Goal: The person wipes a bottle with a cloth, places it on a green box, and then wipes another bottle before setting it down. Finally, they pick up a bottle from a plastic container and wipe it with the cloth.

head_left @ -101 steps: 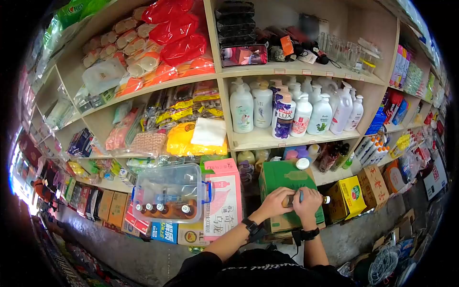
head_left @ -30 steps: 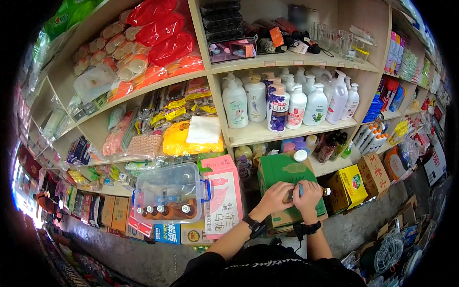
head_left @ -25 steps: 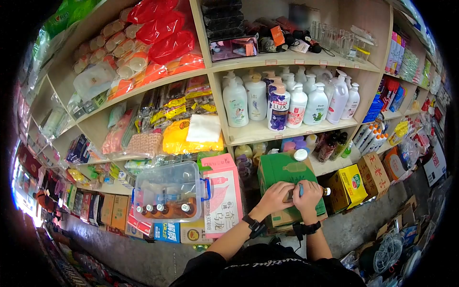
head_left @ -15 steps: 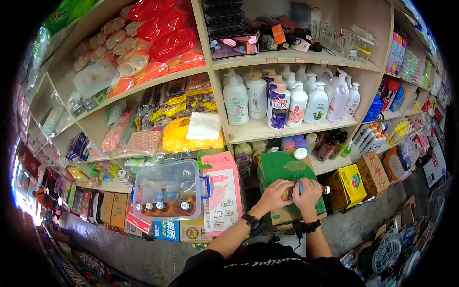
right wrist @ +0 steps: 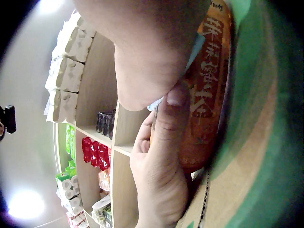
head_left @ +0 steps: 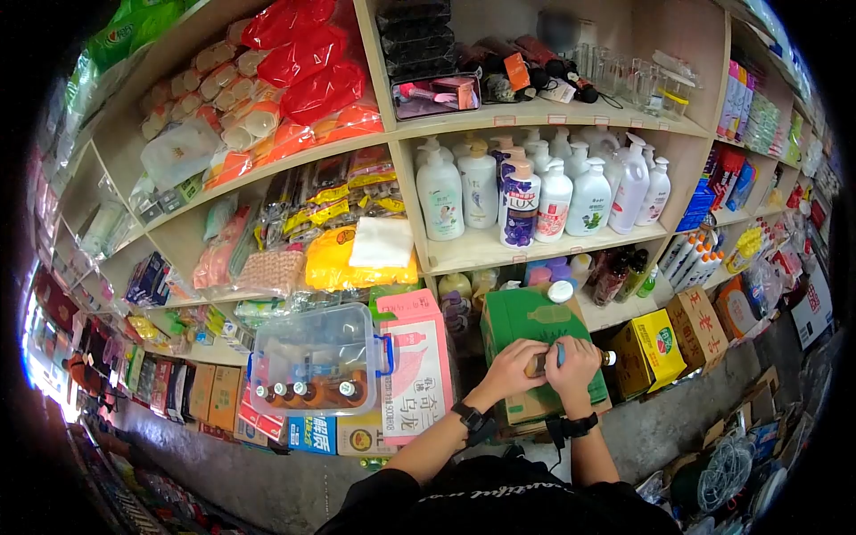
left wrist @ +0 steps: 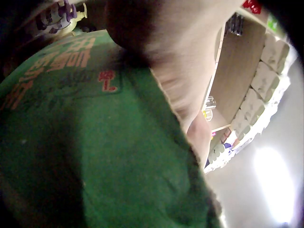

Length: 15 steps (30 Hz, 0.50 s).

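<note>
An amber bottle [right wrist: 205, 102] with a printed label lies sideways over the top of a green carton [head_left: 526, 325]. Its capped neck [head_left: 610, 358] points right, past my right hand. My left hand [head_left: 513, 370] grips the bottle's base end, its thumb along the side in the right wrist view. My right hand [head_left: 575, 367] curls over the bottle from the other side, holding a small blue cloth [right wrist: 195, 53] against it. Only a sliver of cloth shows between the hands. In the left wrist view, my left hand [left wrist: 183, 61] sits at the carton's edge, its fingers hidden.
To the left, a clear plastic bin [head_left: 312, 334] with blue handles holds several amber bottles. A pink carton [head_left: 415, 379] stands between bin and green carton. A white round cap [head_left: 560, 292] shows at the green carton's far edge. Shelves [head_left: 544, 254] with pump bottles rise behind.
The head view has shifted slightly since the oldest frame. Both hands stay on the bottle over the green carton, with hardly any visible movement.
</note>
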Motion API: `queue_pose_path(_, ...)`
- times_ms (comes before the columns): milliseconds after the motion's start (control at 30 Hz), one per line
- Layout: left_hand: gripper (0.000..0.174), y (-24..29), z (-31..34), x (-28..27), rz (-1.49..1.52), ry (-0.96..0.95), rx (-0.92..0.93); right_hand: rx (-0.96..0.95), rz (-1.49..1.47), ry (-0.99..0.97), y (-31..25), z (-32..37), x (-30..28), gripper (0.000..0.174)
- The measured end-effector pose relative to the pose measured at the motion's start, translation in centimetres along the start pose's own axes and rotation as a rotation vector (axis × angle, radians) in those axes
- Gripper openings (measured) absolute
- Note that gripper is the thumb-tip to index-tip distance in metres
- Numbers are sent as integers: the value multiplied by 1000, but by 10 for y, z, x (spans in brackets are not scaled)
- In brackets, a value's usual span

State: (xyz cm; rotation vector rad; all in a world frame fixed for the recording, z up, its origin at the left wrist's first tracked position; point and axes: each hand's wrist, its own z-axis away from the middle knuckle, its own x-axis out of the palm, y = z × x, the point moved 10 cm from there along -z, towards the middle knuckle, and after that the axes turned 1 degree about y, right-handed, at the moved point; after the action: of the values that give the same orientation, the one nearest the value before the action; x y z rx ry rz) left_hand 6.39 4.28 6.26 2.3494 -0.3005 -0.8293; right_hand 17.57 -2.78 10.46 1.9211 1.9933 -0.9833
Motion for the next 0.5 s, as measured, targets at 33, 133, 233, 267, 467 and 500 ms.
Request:
queue_pose_path(33,60,0,0,0,-1,2,0,-2,-1,0,0,0,0,15)
queue_pose_path(133,60,0,0,0,-7,-5,-1,1,3,-9,0,-1,0,15)
queue_pose_path(233,61,0,0,-1,-4,0,1,1,7,-16,0,0,1,15)
queue_pose_path(267,61,0,0,-1,-2,-4,1,-1,8,-14,0,0,1,14)
queue_pose_path(467,62,-1,1,2,2,-18,-5,-6,8,-6,1,2,1,14)
queue_pose_path(500,62,0,1,2,-2,-17,0,-5,9,-8,1,2,1,14)
